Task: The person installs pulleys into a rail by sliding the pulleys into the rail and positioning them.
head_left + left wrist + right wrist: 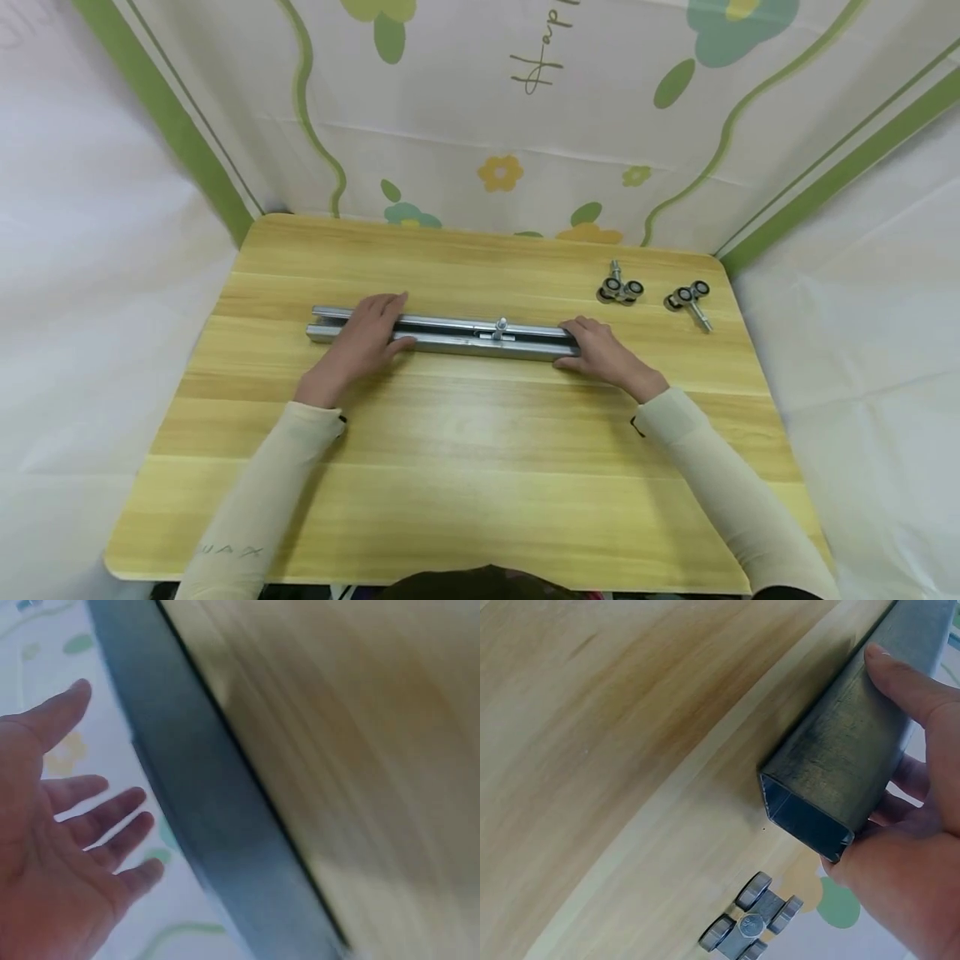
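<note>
A slotted steel rail [465, 345] lies crosswise on the table, its open channel facing up. A threaded bolt [501, 327] sticks up from the slot; what bears it is mostly hidden inside. My right hand [603, 354] grips the rail's right end, thumb along the near wall and fingers on the far side. In the right wrist view, this hand [922, 825] is beside the hollow end. Over the left part of the rail is my left hand [366, 337], fingers and thumb spread. The left wrist view shows that hand [67, 847] loosely extended, apart from the rail's side [187, 765].
Two roller trolleys with threaded stems lie at the back right of the wooden table [465, 467]: one trolley [621, 290] nearer the rail, another trolley [686, 297] further right. A printed cloth [450, 108] hangs behind the table, with white cloth at both sides.
</note>
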The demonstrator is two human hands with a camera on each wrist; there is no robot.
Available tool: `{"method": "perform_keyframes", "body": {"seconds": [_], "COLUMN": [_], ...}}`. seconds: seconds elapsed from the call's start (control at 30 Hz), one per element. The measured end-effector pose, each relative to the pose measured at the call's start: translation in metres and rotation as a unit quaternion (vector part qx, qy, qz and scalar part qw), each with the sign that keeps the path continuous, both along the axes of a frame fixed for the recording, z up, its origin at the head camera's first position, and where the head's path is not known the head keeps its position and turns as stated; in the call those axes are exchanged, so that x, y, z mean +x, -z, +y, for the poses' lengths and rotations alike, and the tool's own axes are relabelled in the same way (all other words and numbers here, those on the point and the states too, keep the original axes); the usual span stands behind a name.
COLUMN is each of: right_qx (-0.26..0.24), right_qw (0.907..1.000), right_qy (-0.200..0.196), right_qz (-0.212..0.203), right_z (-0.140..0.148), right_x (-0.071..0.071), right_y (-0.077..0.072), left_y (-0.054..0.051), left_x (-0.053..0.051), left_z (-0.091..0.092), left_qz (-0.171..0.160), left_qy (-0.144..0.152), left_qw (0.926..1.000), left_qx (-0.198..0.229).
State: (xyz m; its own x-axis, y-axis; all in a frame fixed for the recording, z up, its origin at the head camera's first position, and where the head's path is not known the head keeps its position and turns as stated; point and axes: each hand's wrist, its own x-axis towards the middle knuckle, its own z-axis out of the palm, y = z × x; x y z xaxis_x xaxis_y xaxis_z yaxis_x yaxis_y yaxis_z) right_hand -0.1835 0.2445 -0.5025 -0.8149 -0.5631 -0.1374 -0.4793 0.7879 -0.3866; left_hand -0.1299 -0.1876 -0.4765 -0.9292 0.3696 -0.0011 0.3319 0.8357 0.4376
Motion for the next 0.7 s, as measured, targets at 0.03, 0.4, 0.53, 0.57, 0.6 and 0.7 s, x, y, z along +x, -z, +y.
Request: {"method": "perform_keyframes", "body": {"seconds": [0.03,0.4,0.53,0.57,0.6,0.7], "right_qx": [0.001,-0.007,-0.005,-0.006,-0.007,-0.012], "right_qw": [1.0,0.9999,0.9999,0.9999,0.9999,0.9999], "right_qy": [-0.001,-0.009,-0.006,-0.005,-0.005,-0.004], "right_qz": [0.0,-0.005,-0.007,-0.008,-0.008,-0.008], "right_z": [0.0,0.002,0.002,0.002,0.002,0.001], "right_x": [0.0,-0.003,-0.003,-0.002,-0.002,-0.002], "right_y": [0.001,0.005,0.004,0.004,0.003,0.002], "left_y": [-0.002,-0.012,-0.016,-0.017,-0.018,-0.02], "left_x": [-0.001,-0.021,-0.027,-0.028,-0.029,-0.032], "left_z": [0.007,0.081,0.105,0.11,0.114,0.126], "left_qz": [0.004,0.038,0.033,0.035,0.037,0.04], "left_qy": [0.008,0.099,0.129,0.135,0.14,0.151], "left_qw": [0.9999,0.9938,0.9907,0.9899,0.9892,0.9876], "left_qx": [0.006,0.035,0.029,0.027,0.022,0.015]}}
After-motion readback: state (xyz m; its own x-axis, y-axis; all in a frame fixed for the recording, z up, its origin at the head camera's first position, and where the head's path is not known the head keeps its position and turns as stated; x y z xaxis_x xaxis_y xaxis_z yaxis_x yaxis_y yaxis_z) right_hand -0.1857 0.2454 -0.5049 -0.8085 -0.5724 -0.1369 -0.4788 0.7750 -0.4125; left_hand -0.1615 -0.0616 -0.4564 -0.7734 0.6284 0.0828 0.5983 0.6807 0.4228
